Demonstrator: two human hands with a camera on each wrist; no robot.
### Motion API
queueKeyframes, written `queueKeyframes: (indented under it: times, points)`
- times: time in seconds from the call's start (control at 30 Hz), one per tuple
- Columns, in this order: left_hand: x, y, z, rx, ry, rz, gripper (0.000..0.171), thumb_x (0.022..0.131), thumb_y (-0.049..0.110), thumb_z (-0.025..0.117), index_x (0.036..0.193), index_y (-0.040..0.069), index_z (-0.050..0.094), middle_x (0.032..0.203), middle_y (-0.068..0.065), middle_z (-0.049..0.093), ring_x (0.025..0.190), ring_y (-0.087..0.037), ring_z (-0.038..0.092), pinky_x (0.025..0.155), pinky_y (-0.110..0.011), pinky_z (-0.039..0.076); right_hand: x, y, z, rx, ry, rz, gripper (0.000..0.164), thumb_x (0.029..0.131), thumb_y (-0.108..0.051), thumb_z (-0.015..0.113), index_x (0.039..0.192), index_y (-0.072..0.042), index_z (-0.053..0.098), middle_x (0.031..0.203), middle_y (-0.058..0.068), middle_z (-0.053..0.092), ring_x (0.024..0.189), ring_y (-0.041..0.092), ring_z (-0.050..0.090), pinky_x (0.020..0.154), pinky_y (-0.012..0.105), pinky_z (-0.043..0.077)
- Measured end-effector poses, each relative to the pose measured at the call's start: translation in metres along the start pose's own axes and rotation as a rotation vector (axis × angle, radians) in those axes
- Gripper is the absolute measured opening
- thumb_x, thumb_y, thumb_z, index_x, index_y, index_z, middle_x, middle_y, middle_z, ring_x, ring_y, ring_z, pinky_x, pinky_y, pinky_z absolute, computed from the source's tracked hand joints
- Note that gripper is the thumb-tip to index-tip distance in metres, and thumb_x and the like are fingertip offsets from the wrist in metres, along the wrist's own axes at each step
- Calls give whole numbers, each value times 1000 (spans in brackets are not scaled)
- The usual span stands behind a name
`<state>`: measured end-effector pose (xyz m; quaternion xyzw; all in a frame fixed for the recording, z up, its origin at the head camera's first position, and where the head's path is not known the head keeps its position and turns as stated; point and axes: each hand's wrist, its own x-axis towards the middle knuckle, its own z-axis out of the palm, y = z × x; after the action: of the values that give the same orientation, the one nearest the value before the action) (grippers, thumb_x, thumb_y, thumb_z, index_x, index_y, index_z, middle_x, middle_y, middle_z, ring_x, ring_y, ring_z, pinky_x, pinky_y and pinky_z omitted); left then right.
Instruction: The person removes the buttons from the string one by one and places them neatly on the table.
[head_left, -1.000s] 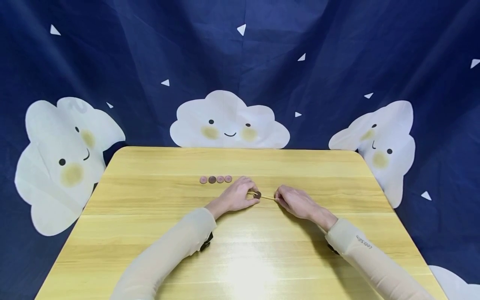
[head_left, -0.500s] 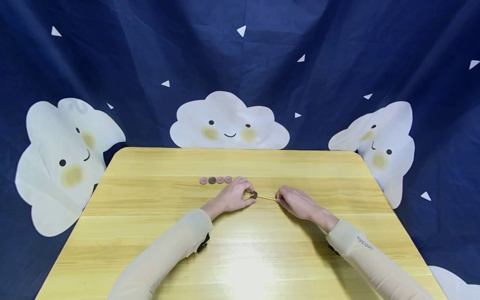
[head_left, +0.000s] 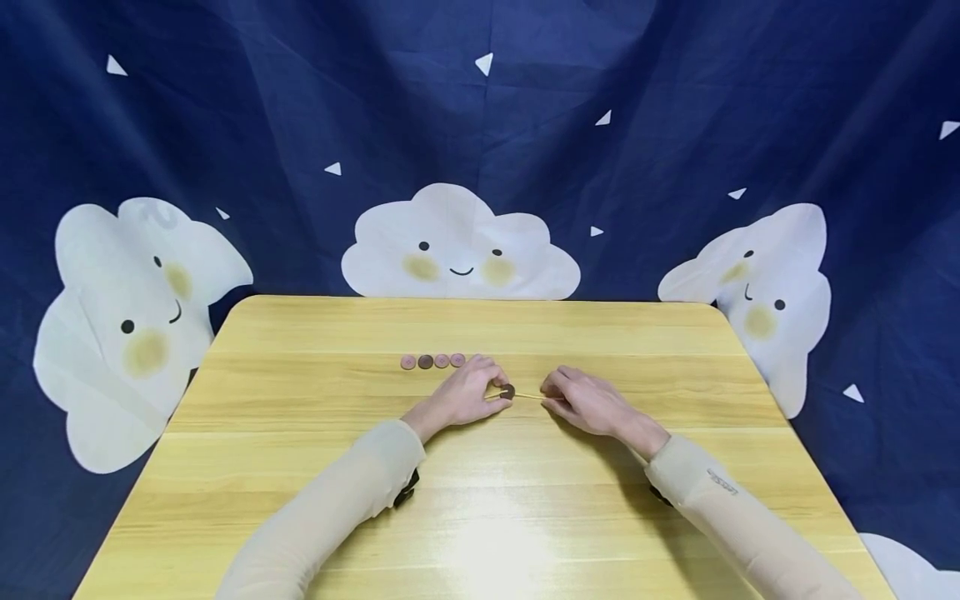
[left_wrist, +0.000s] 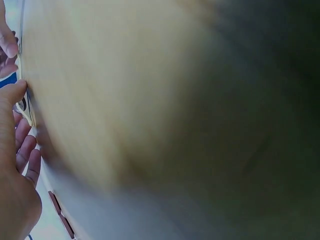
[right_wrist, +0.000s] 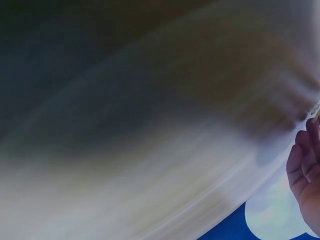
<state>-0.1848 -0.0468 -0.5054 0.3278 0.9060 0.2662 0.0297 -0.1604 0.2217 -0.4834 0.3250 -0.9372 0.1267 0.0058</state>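
Between thumb and forefinger, my left hand (head_left: pixel 467 394) pinches a dark brown round button (head_left: pixel 507 392) above the table in the head view. A thin yellow cord (head_left: pixel 529 397) runs through the button, and a piece of it shows on the left hand's side. The cord's other side is pinched by the fingertips of my right hand (head_left: pixel 588 402), a short gap away. In the left wrist view, the left hand (left_wrist: pixel 17 195) sits at the left edge with the button mostly hidden. Only part of the right hand (right_wrist: pixel 309 170) shows in the right wrist view.
Just behind the left hand, several buttons lie in a row on the wooden table (head_left: pixel 315 333): pink ones (head_left: pixel 408 362) and a dark brown one (head_left: pixel 426 362). A blue cloud-patterned curtain (head_left: pixel 645 167) hangs beyond the table's far edge.
The left hand and the brown button have shifted slightly left. My right hand has moved a little left toward the button, so less cord shows between the hands.
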Motion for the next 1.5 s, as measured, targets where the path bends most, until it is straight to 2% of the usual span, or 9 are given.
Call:
queueKeyframes:
  times: [0.33,0.7,1.03,1.27,1.5]
  points:
    - [-1,2,1,4,-11,-7,29,94,37,79,111,16,73,107,2,68,107,-16,59,101,-35,52,18,-13,3,-12,-21,-21,17,100,-27,72,113,-15,71,102,0,69,88,13,66,73,31,58]
    - [0,3,1,3,-8,-5,28,94,35,79,111,15,72,108,1,68,107,-17,60,102,-35,53,34,-22,8,4,-50,-64,9,101,-26,71,106,-18,72,96,-4,63,78,7,54,65,22,47]
    - [0,0,1,1,4,3,28,93,35,81,111,15,72,106,1,68,105,-17,60,99,-34,53,34,-20,11,-5,-33,-78,6,103,-24,68,101,-19,70,93,-5,62,78,7,54,65,22,47]
    - [0,-1,0,-15,0,-2,28,94,35,79,113,15,72,113,-1,70,112,-20,61,105,-38,53,31,-19,9,-4,-23,-69,5,103,-23,69,100,-19,70,94,-6,62,81,9,57,67,22,49]
    - [-1,0,-3,-23,-4,-3,27,94,34,79,112,15,72,109,0,69,108,-18,61,102,-36,53,29,-16,9,0,-19,-61,4,102,-22,70,99,-20,70,92,-6,62,79,8,55,66,22,48]
